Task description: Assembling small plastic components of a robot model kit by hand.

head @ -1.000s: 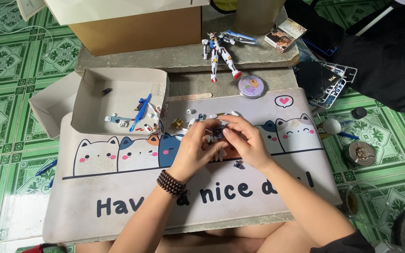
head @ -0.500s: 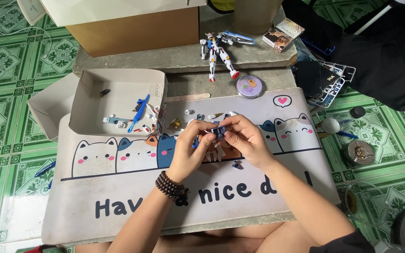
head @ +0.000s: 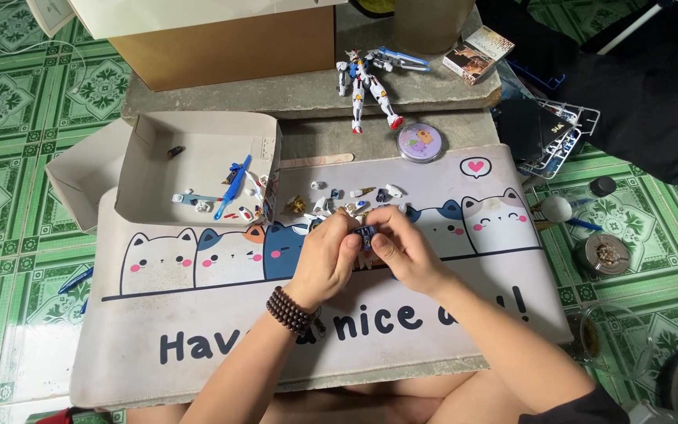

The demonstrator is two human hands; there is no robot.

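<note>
While both hands meet at the middle of the frame, a small blue model part [head: 366,236] sits pinched between them, just above the cat-print mat [head: 198,330] that covers the worktop. Only a sliver of the part shows between the fingertips. The left hand [head: 327,259], with a dark bead bracelet [head: 292,312] at its wrist, has its grip pressed onto the part from the left; the right hand [head: 402,250] pinches it from the right, fingers curled close.

Just above the hands, a scatter of loose small parts [head: 347,200] in white, blue and gold lies on the mat. Further left, an open cardboard tray [head: 198,133] holds more pieces, among them a long blue piece [head: 233,177]. A round lilac tin [head: 421,142] rests at the mat's upper edge, and near it, toward the top centre, a finished white and blue robot figure [head: 366,82] lies on the stone slab [head: 292,90]. In the upper left stands a brown cardboard box [head: 229,43]. At the right, beyond the mat, an emptied plastic parts frame [head: 563,137] lies on the green patterned floor tiles [head: 9,141].
</note>
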